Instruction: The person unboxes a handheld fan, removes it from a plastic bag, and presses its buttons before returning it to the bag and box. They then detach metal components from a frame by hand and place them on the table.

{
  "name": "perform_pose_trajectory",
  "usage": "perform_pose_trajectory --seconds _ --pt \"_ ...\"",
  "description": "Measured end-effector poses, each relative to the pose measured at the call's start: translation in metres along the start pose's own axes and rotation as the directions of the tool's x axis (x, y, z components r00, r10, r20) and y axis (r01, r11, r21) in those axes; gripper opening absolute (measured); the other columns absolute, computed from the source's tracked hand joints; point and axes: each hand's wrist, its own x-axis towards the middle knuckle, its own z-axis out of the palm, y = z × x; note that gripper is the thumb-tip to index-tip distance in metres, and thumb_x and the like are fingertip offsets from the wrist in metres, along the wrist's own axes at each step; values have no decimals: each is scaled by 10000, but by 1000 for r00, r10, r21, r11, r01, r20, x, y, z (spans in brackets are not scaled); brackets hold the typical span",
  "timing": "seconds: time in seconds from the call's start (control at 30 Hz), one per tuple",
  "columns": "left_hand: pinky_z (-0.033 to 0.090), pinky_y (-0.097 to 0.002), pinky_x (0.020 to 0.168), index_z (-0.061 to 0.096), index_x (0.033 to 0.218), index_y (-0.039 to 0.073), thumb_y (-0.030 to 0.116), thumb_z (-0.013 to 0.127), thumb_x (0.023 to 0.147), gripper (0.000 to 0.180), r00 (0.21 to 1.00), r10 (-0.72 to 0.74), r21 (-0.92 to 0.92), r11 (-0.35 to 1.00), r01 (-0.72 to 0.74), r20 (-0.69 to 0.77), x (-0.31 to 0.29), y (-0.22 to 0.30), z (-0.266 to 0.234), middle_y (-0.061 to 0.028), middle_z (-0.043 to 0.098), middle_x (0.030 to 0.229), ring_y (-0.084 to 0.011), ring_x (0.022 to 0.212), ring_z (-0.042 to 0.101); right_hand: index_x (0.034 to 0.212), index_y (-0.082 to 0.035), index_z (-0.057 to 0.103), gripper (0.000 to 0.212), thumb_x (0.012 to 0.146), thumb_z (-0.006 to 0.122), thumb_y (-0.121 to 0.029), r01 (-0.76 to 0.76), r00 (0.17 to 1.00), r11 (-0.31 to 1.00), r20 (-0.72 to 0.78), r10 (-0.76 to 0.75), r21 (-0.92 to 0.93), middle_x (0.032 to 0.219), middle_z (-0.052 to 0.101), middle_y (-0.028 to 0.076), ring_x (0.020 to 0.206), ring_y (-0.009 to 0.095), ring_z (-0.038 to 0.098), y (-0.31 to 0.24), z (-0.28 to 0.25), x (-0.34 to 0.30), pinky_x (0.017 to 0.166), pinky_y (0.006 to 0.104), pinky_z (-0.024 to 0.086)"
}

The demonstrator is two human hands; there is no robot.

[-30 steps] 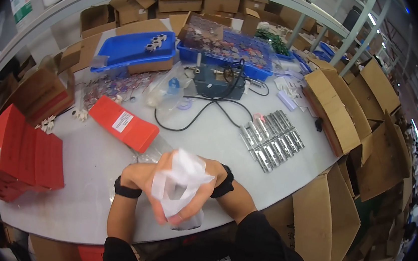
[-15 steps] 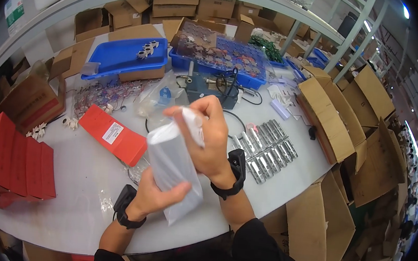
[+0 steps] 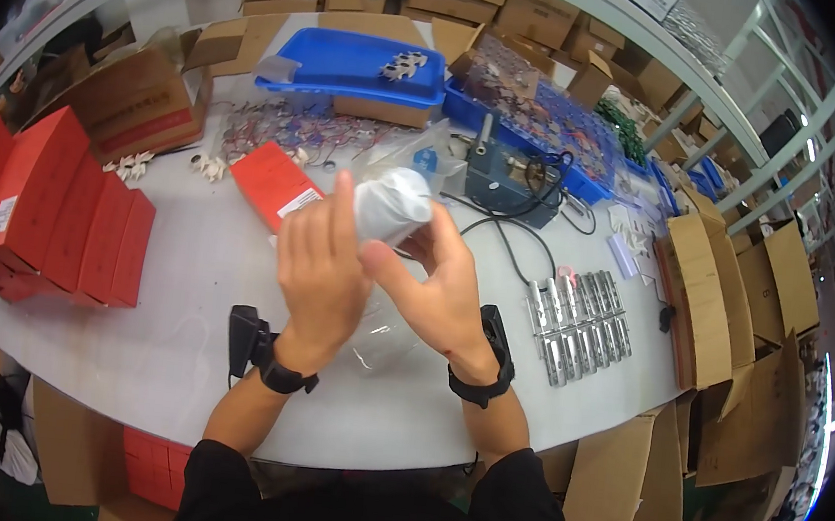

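Observation:
Above the middle of the table, a whitish rounded object wrapped in a translucent plastic bag (image 3: 392, 206) is held between my two hands. My left hand (image 3: 322, 261) grips its left side with the fingers pointing up. Wrapped round its right side and lower edge is my right hand (image 3: 440, 288), thumb toward the left hand. What lies inside the wrapping cannot be made out. Just behind my left hand, a red box (image 3: 272, 184) with a white label is partly covered by it. A clear plastic bag (image 3: 426, 156) lies behind the wrapped object.
Red boxes (image 3: 46, 205) stand stacked at the left. Shiny metal parts (image 3: 580, 326) lie in rows on the right. Further back are a blue tray (image 3: 346, 68), a grey-green device (image 3: 505, 184) with black cables and tangled wired parts (image 3: 299, 134). Open cardboard boxes (image 3: 705, 298) line the right edge.
The plastic bag has gone from hanging long and upright to being gathered around the object. My left hand has risen to its side; the view has shifted left.

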Motion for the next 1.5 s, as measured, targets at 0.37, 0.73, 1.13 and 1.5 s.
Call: perform_pose_trajectory --seconds 0.37,0.73,1.13,1.5 --pt "468 -430 948 546 1375 22 190 777 833 612 750 157 -486 840 242 643 12 -62 -30 -177 594 1254 -369 1163 561 1314 8 531 412 997 659 -221 -241 970 922 36 242 304 1100 673 80 944 110 626 30 -59 32 789 253 496" --pt "522 -397 805 589 1335 55 70 718 819 532 646 219 -415 894 167 732 8 -86 -22 -180 663 909 -325 848 663 1437 -46 447 454 1031 585 -195 -428 888 901 215 406 67 1164 658 116 1022 139 648 52 -35 28 869 266 514" --pt "486 -314 677 546 1427 108 -9 599 875 568 715 31 -423 824 377 698 13 -93 -20 -181 608 822 -230 651 527 1188 -24 636 281 973 646 -206 396 914 523 380 -143 -755 1059 644 143 886 282 630 72 -7 2 794 371 529" --pt "541 -360 775 573 1398 97 28 665 842 567 677 43 -378 854 356 735 17 -93 -28 -166 707 952 -276 809 681 1182 -3 600 467 922 660 -385 195 885 331 311 347 -923 1094 593 243 891 410 653 43 3 -9 742 464 553"
